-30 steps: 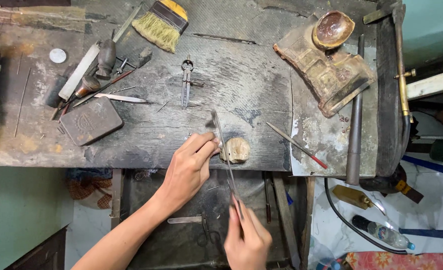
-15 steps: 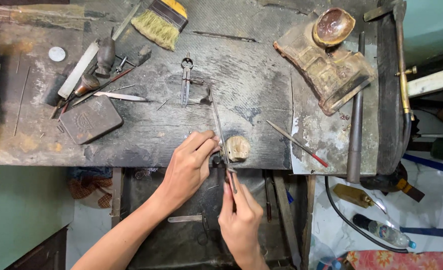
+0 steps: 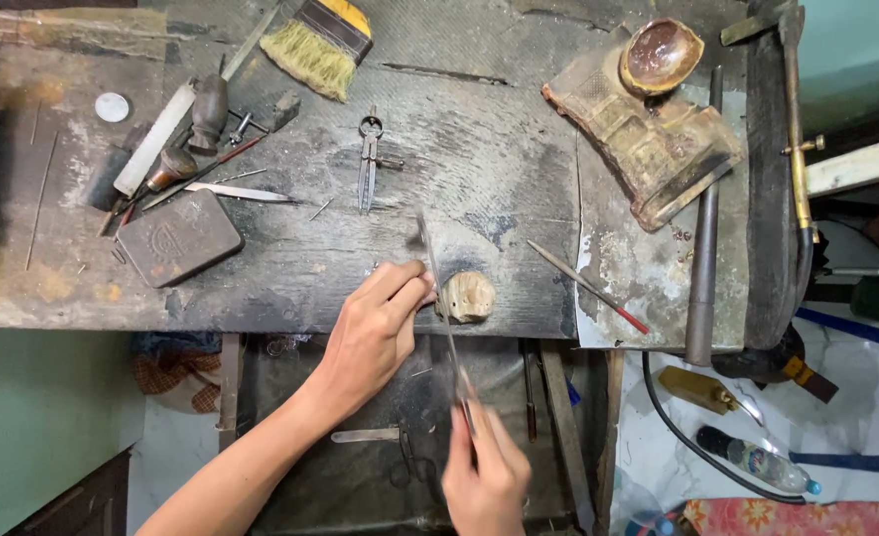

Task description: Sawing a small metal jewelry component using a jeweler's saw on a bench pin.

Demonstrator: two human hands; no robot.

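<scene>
Head camera looks straight down on a dark, scarred wooden work surface (image 3: 499,169). A long thin metal file (image 3: 446,318) runs from about 12 o'clock, out on the surface, back toward 6 o'clock at the near edge. The right hand (image 3: 484,474) has its fingers closed around the file's near end, low in the view. The left hand (image 3: 372,337) sits at the surface's front edge, its fingers (image 3: 407,296) pinched together against the file's left side, at 9 o'clock from the blade; whether they clasp some small piece there I cannot tell. A pale, rounded, chewed-up wooden peg (image 3: 469,296) juts from the front edge just at 3 o'clock of the file, touching or nearly touching it, so the file lies between the left fingers and the peg.

Up at 12 o'clock from the left hand lie steel dividers (image 3: 369,159). At 10 o'clock sits a flat dark rectangular metal tin (image 3: 178,236), with a straw-bristled brush (image 3: 322,45) farther off at 11 o'clock. A thin red-tipped rod (image 3: 588,288) lies at 3 o'clock from the peg, and a worn brown block carrying a small round dish (image 3: 653,109) stands at 1 o'clock.
</scene>
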